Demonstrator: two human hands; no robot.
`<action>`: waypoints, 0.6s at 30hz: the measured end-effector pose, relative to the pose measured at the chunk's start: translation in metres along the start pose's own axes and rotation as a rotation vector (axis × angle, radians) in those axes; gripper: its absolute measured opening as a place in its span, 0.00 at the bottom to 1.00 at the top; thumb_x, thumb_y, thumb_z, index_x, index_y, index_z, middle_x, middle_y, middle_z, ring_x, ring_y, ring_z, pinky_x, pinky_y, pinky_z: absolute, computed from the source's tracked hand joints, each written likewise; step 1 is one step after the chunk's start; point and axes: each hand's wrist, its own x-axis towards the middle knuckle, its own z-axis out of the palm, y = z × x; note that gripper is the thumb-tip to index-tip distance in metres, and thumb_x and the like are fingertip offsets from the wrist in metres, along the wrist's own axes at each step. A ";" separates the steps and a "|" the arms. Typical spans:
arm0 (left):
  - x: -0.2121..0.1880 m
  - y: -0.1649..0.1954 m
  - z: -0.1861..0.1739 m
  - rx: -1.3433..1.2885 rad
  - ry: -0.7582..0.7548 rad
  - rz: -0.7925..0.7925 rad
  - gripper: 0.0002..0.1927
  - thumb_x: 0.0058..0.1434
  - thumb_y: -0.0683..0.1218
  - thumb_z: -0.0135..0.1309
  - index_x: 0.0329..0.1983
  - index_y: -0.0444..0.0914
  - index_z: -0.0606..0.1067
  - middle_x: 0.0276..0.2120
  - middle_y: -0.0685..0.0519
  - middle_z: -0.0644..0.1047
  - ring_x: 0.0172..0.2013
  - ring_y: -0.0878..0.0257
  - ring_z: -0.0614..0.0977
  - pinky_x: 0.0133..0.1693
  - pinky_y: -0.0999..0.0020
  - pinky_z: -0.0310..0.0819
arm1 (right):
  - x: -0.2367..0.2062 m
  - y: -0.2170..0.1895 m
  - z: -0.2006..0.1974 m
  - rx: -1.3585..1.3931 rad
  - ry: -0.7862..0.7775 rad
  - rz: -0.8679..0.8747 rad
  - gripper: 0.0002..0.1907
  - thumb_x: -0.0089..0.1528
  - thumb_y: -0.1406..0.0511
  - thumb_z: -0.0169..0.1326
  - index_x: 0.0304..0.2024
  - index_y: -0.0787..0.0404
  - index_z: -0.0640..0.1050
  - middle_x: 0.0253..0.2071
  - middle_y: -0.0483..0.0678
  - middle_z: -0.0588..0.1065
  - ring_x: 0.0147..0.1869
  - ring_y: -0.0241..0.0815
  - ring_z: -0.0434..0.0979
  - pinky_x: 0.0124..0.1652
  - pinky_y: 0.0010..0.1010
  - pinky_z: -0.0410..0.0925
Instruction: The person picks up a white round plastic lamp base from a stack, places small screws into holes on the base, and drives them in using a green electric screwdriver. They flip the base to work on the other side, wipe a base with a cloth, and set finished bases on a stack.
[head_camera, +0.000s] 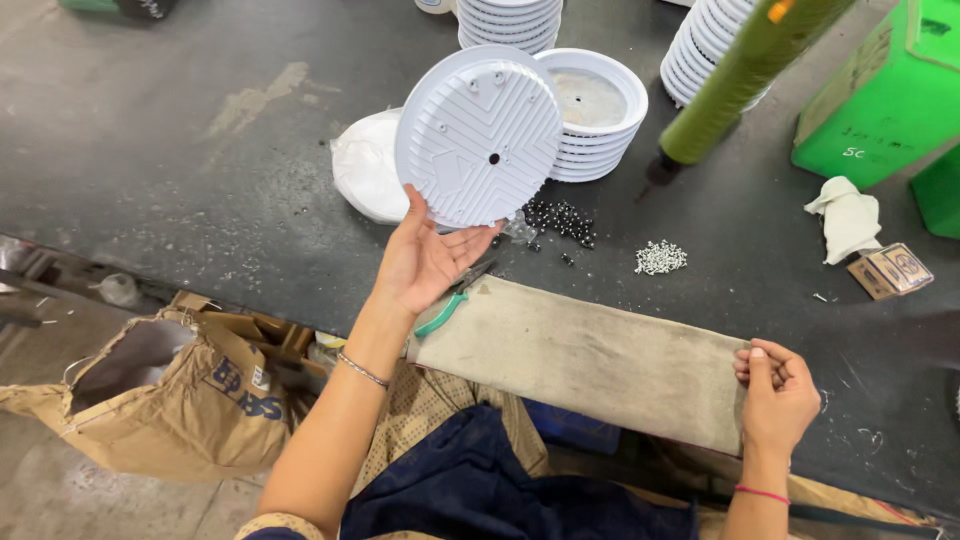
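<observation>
White ribbed disc (478, 135), beige cloth (590, 355) (grimy), green-handled pliers (445, 308)

Left hand (425, 258) holding white round plate (478, 136), right hand (775, 385) on cloth (590, 355)
</observation>
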 end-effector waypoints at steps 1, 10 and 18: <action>-0.001 -0.003 -0.001 -0.012 -0.004 -0.006 0.44 0.67 0.68 0.42 0.74 0.35 0.52 0.63 0.25 0.66 0.62 0.35 0.73 0.63 0.48 0.70 | 0.000 0.002 -0.001 -0.002 0.000 0.000 0.06 0.73 0.73 0.53 0.51 0.70 0.77 0.41 0.51 0.79 0.40 0.33 0.78 0.43 0.23 0.73; -0.013 -0.016 -0.006 -0.053 -0.022 -0.030 0.43 0.67 0.67 0.43 0.75 0.36 0.51 0.64 0.26 0.66 0.65 0.35 0.70 0.64 0.49 0.68 | 0.008 0.012 -0.003 -0.010 -0.021 0.004 0.06 0.73 0.72 0.53 0.50 0.69 0.77 0.41 0.50 0.79 0.40 0.33 0.78 0.43 0.23 0.73; -0.015 -0.023 -0.032 0.163 0.103 0.078 0.37 0.67 0.61 0.52 0.66 0.28 0.62 0.59 0.31 0.72 0.59 0.44 0.77 0.63 0.54 0.71 | 0.012 0.021 -0.005 0.013 -0.031 0.015 0.06 0.73 0.72 0.53 0.50 0.69 0.77 0.41 0.50 0.79 0.40 0.33 0.78 0.43 0.23 0.73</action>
